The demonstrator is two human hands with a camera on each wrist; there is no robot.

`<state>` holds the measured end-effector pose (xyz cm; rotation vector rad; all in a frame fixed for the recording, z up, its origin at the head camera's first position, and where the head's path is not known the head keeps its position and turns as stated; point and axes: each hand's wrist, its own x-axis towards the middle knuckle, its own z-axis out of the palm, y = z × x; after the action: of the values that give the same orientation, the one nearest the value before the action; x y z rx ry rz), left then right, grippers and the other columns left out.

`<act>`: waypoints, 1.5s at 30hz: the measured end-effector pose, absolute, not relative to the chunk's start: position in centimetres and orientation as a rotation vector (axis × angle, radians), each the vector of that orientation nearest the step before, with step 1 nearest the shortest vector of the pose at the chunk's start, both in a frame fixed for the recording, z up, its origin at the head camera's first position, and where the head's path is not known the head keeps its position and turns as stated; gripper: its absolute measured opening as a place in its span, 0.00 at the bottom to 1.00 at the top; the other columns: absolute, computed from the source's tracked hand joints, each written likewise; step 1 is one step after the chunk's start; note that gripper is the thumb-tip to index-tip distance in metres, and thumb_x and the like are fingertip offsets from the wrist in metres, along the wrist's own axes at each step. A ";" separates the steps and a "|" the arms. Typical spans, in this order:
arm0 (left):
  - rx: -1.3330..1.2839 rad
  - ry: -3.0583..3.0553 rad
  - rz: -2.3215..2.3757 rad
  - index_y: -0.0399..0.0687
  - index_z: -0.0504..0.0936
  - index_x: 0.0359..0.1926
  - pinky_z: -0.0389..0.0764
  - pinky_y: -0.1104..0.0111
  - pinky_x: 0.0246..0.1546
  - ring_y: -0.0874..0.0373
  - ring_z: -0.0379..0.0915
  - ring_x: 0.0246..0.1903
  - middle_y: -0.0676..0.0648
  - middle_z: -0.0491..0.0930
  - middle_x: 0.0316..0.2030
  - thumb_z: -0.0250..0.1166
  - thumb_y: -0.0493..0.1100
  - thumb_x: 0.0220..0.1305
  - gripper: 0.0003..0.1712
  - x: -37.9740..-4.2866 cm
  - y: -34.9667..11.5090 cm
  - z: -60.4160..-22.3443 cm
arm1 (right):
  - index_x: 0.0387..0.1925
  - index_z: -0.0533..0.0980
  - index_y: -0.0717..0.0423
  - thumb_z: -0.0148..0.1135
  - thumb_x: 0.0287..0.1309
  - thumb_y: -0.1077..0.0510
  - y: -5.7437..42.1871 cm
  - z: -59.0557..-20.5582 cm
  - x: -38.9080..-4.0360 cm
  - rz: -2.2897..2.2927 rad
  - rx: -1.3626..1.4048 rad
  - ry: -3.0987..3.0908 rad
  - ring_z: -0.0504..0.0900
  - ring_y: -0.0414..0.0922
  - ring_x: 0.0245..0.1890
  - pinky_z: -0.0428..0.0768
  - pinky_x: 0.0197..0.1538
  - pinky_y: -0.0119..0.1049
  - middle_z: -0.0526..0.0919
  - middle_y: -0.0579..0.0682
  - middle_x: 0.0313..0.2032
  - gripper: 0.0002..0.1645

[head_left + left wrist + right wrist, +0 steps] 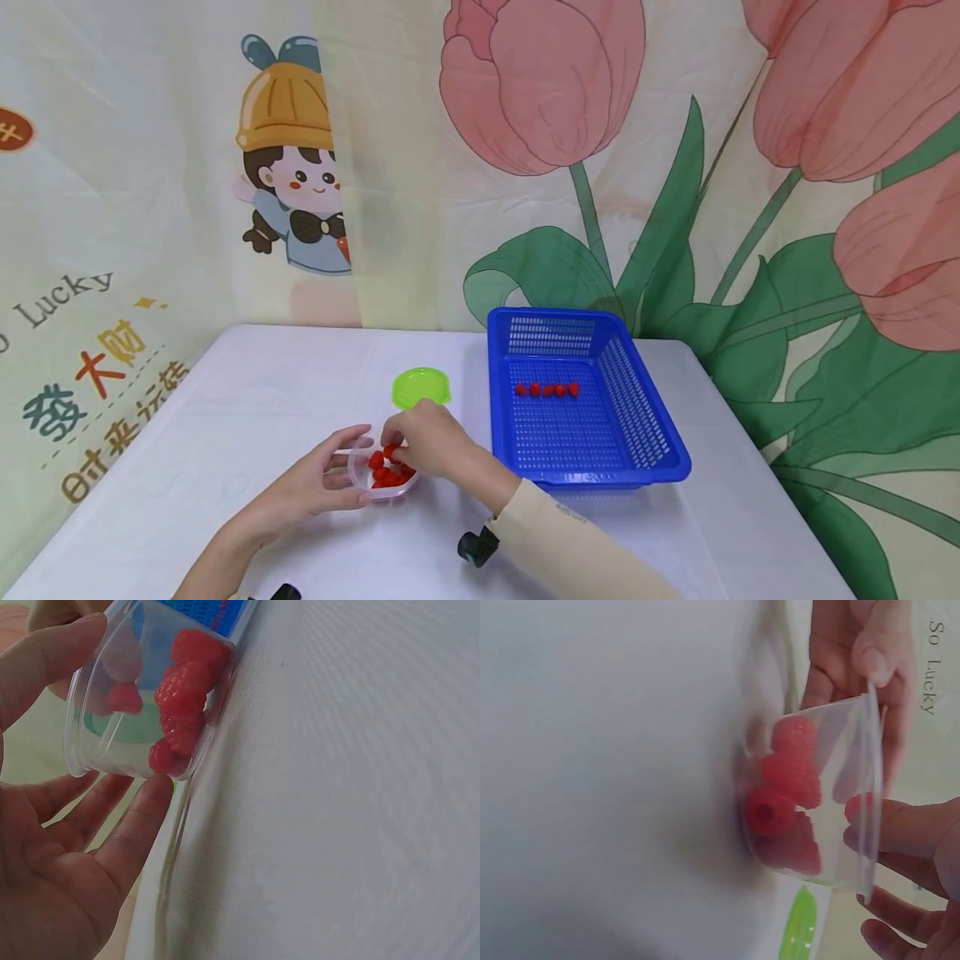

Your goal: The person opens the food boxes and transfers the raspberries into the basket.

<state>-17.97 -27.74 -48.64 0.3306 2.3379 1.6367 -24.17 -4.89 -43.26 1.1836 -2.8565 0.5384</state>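
A small clear plastic tub [390,492] with several red raspberries [182,690] inside stands on the white-covered table. My left hand [318,479] holds it from the left, thumb and fingers spread about its side and rim. From the right, my right hand [435,442] reaches in over the rim. In the right wrist view its fingertips pinch one raspberry [856,807] inside the tub, above the others piled at the bottom. Through the clear wall, that same berry also shows in the left wrist view.
A blue plastic basket [588,481] stands to the right of the tub, with a short row of raspberries [548,390] on its floor. Behind the tub lies a bright green lid [422,388]. A printed cloth [397,167] hangs behind the table [300,367].
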 end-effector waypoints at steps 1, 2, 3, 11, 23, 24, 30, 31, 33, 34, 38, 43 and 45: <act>0.324 2.347 1.628 0.54 0.55 0.83 0.82 0.64 0.59 0.37 0.72 0.69 0.37 0.61 0.78 0.79 0.46 0.63 0.55 -18.0 -27.7 -48.6 | 0.45 0.91 0.47 0.77 0.63 0.59 -4.7 -43.0 -24.1 0.539 1.185 -2.856 0.81 0.34 0.37 0.76 0.37 0.16 0.91 0.40 0.37 0.09; 0.318 2.357 1.618 0.55 0.56 0.83 0.83 0.61 0.60 0.36 0.72 0.69 0.38 0.62 0.78 0.79 0.46 0.63 0.55 -18.0 -27.7 -48.6 | 0.46 0.91 0.47 0.76 0.64 0.59 -4.5 -42.7 -24.1 0.551 1.186 -2.861 0.82 0.35 0.38 0.76 0.38 0.16 0.91 0.40 0.38 0.10; 0.311 2.363 1.611 0.55 0.56 0.83 0.83 0.58 0.61 0.36 0.72 0.69 0.38 0.62 0.78 0.79 0.47 0.63 0.55 -18.0 -27.7 -48.6 | 0.46 0.90 0.48 0.76 0.64 0.60 -4.3 -42.3 -24.1 0.556 1.196 -2.862 0.83 0.35 0.39 0.76 0.38 0.16 0.91 0.41 0.38 0.10; 0.281 2.352 1.615 0.56 0.56 0.82 0.81 0.50 0.63 0.35 0.71 0.70 0.37 0.63 0.78 0.79 0.47 0.63 0.54 -18.1 -27.5 -48.4 | 0.48 0.90 0.51 0.74 0.66 0.61 -2.3 -39.5 -23.9 0.639 1.265 -2.852 0.85 0.36 0.42 0.80 0.46 0.20 0.91 0.42 0.40 0.10; 0.293 2.375 1.599 0.57 0.58 0.82 0.79 0.49 0.66 0.36 0.69 0.71 0.39 0.64 0.77 0.79 0.47 0.62 0.54 -18.2 -27.5 -48.5 | 0.46 0.89 0.53 0.72 0.68 0.61 2.5 -35.5 -25.4 0.722 1.249 -2.857 0.84 0.37 0.39 0.81 0.45 0.26 0.91 0.44 0.39 0.07; 0.298 2.377 1.599 0.57 0.58 0.82 0.79 0.50 0.66 0.36 0.69 0.71 0.39 0.64 0.77 0.79 0.47 0.62 0.54 -18.2 -27.6 -48.5 | 0.46 0.89 0.53 0.72 0.68 0.62 3.1 -35.2 -25.6 0.733 1.243 -2.856 0.84 0.38 0.39 0.82 0.44 0.27 0.91 0.44 0.39 0.08; 0.310 2.371 1.605 0.57 0.58 0.82 0.80 0.55 0.64 0.37 0.70 0.71 0.39 0.64 0.77 0.79 0.46 0.62 0.54 -18.1 -27.6 -48.6 | 0.47 0.89 0.53 0.72 0.67 0.63 6.2 -33.3 -27.1 0.750 1.197 -2.859 0.83 0.39 0.37 0.83 0.42 0.29 0.90 0.44 0.38 0.08; 0.307 2.369 1.607 0.57 0.58 0.82 0.81 0.56 0.64 0.37 0.70 0.71 0.39 0.63 0.77 0.79 0.46 0.62 0.54 -18.1 -27.6 -48.6 | 0.47 0.89 0.53 0.72 0.68 0.62 6.7 -33.1 -27.4 0.750 1.185 -2.862 0.83 0.39 0.37 0.83 0.42 0.30 0.90 0.44 0.39 0.08; 0.299 2.362 1.610 0.58 0.58 0.82 0.81 0.56 0.64 0.37 0.70 0.71 0.39 0.63 0.77 0.79 0.46 0.62 0.54 -18.1 -27.7 -48.6 | 0.48 0.89 0.52 0.72 0.67 0.61 7.8 -32.6 -28.0 0.756 1.158 -2.867 0.84 0.39 0.38 0.84 0.43 0.30 0.90 0.43 0.40 0.09; 0.296 2.360 1.611 0.58 0.58 0.82 0.81 0.56 0.63 0.37 0.70 0.71 0.39 0.63 0.77 0.79 0.46 0.62 0.54 -18.1 -27.7 -48.6 | 0.48 0.89 0.52 0.72 0.67 0.61 8.3 -32.3 -28.4 0.754 1.146 -2.867 0.84 0.39 0.38 0.84 0.44 0.31 0.90 0.43 0.40 0.09; 0.297 2.356 1.614 0.58 0.58 0.82 0.81 0.56 0.63 0.37 0.70 0.71 0.39 0.63 0.78 0.79 0.46 0.63 0.53 -18.1 -27.7 -48.6 | 0.49 0.88 0.53 0.72 0.67 0.61 10.8 -31.9 -29.9 0.742 1.119 -2.856 0.86 0.41 0.42 0.86 0.48 0.35 0.90 0.44 0.42 0.10; 0.300 2.361 1.611 0.59 0.58 0.82 0.81 0.56 0.64 0.36 0.69 0.71 0.40 0.63 0.77 0.79 0.47 0.63 0.53 -18.1 -27.8 -48.6 | 0.49 0.88 0.54 0.72 0.67 0.61 13.6 -32.3 -31.9 0.717 1.052 -2.881 0.87 0.44 0.45 0.87 0.51 0.40 0.90 0.46 0.43 0.10; 0.297 2.362 1.610 0.59 0.58 0.82 0.81 0.56 0.64 0.36 0.69 0.71 0.40 0.63 0.77 0.79 0.47 0.63 0.53 -18.1 -27.8 -48.6 | 0.49 0.88 0.55 0.72 0.67 0.61 14.6 -32.6 -32.6 0.703 1.024 -2.898 0.87 0.45 0.45 0.87 0.52 0.42 0.91 0.47 0.44 0.10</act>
<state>-18.10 -27.75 -48.64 0.2968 2.3615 1.6105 -32.64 14.56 -32.64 1.0241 -2.8978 0.7029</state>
